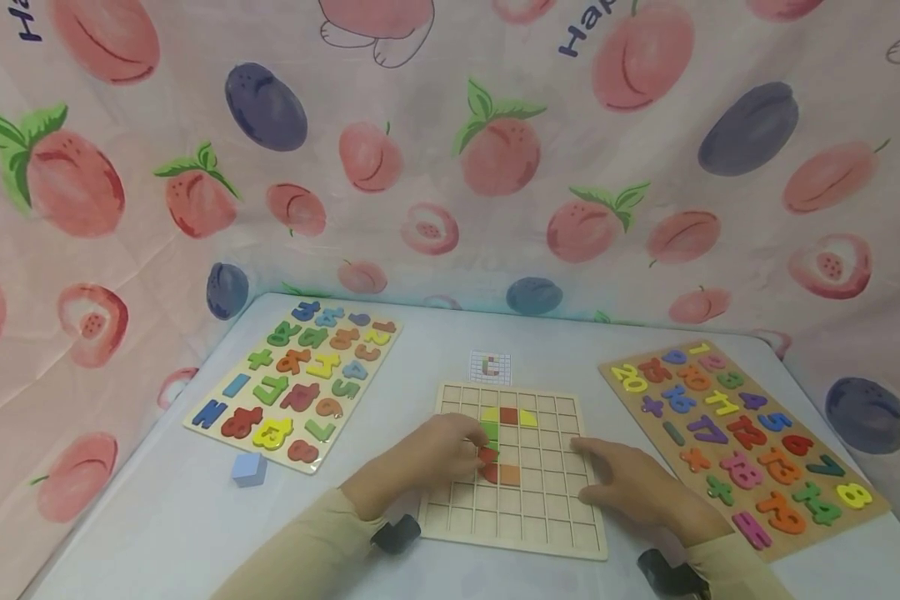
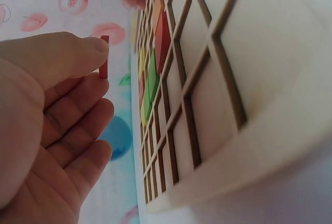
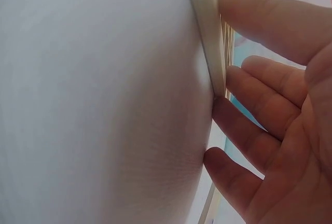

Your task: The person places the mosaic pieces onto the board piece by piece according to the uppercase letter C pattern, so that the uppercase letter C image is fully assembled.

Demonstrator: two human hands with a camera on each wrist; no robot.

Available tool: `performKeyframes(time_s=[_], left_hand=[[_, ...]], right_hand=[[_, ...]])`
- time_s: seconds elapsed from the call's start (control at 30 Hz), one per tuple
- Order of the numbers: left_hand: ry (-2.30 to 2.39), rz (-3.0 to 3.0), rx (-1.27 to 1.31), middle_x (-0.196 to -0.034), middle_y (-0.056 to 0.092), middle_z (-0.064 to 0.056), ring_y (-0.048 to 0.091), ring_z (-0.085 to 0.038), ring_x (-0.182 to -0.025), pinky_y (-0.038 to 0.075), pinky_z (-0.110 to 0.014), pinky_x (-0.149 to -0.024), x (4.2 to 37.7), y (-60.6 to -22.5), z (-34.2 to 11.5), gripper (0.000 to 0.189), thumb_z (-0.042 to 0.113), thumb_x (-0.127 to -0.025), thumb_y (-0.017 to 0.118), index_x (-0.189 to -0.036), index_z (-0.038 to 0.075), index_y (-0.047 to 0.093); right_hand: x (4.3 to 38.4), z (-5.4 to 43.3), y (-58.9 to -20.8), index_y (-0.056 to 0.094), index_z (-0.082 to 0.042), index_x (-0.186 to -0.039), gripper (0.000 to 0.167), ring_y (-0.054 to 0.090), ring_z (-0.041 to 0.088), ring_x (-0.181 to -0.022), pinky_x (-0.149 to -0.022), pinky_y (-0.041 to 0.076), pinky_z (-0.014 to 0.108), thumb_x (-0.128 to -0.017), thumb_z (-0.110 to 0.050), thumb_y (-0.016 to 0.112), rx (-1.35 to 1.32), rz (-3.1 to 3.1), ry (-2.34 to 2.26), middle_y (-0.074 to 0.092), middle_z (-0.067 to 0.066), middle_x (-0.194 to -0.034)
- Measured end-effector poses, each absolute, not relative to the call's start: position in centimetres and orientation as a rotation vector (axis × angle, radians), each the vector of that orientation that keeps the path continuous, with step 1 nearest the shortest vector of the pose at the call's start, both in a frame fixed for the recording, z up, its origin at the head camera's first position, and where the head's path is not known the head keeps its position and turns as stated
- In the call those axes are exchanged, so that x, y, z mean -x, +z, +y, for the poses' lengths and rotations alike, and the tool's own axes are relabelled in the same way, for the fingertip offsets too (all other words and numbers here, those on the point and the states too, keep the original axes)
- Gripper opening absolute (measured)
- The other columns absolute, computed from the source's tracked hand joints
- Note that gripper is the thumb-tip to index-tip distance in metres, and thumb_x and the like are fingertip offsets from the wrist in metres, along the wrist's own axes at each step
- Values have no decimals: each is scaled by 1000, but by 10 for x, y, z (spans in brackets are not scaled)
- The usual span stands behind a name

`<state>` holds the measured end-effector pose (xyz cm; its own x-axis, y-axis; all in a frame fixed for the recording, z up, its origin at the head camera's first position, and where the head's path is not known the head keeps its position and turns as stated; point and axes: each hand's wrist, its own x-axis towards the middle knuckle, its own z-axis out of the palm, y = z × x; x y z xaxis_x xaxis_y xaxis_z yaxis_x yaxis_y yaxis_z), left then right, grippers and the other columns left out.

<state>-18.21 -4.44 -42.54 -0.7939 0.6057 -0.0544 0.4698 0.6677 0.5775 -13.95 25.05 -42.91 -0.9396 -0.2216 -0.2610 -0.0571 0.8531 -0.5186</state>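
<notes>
My left hand [image 1: 446,450] is over the left half of a wooden grid board [image 1: 555,521]. It pinches a thin red tile [image 2: 104,58] between thumb and forefinger, seen edge-on in the left wrist view. Set in the board's cells are a red square tile [image 1: 508,416] between two yellow tiles, green tiles [image 1: 489,432] below on the left, a red tile [image 1: 489,474] and an orange tile [image 1: 509,475]. My right hand [image 1: 633,483] rests at the board's right edge, its fingers extended and spread, with fingertips touching the rim [image 3: 210,32].
A small printed pattern card [image 1: 490,367] lies just behind the board. On the left is a number puzzle board [image 1: 225,408], with a blue block [image 1: 249,469] near its front. A second number puzzle board [image 1: 615,375] lies at the right. A fruit-print cloth [image 1: 420,283] hangs behind the table.
</notes>
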Motion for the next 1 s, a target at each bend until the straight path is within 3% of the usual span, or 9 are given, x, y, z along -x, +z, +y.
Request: performKeyframes(time_s=[0.1, 0.33, 0.63, 1.0], left_hand=[[776, 2654, -928, -94, 65, 12, 54, -6, -86, 48, -22, -79, 183, -427, -38, 13, 20, -90, 76, -101, 15, 74], [811, 2624, -963, -98, 66, 12, 57, -2, -89, 49, -23, -85, 176, -426, -27, 24, 23, -89, 77, -110, 13, 72], [884, 2570, -995, -92, 64, 14, 53, -2, -77, 47, -19, -71, 172, -429, -14, 19, 25, -91, 75, -107, 14, 72], [834, 2584, -1031, -101, 71, 10, 56, 0, -85, 48, -17, -81, 170, -434, 0, 23, 27, -92, 74, -110, 12, 73]], right_hand=[[139, 250, -429, 54, -9, -143, 72, 37, 42, -139, -112, 28, 59, -80, -29, 83, 201, 2713, -756, 49, 15, -148], [140, 250, -428, 54, -9, -143, 73, 37, 43, -139, -111, 28, 60, -79, -29, 83, 210, 2708, -761, 49, 16, -148], [139, 251, -429, 54, -10, -143, 72, 38, 43, -138, -110, 29, 60, -80, -29, 83, 214, 2717, -749, 50, 16, -147], [140, 253, -429, 55, -9, -142, 72, 39, 43, -137, -110, 30, 61, -79, -31, 83, 252, 2722, -748, 51, 16, -146]])
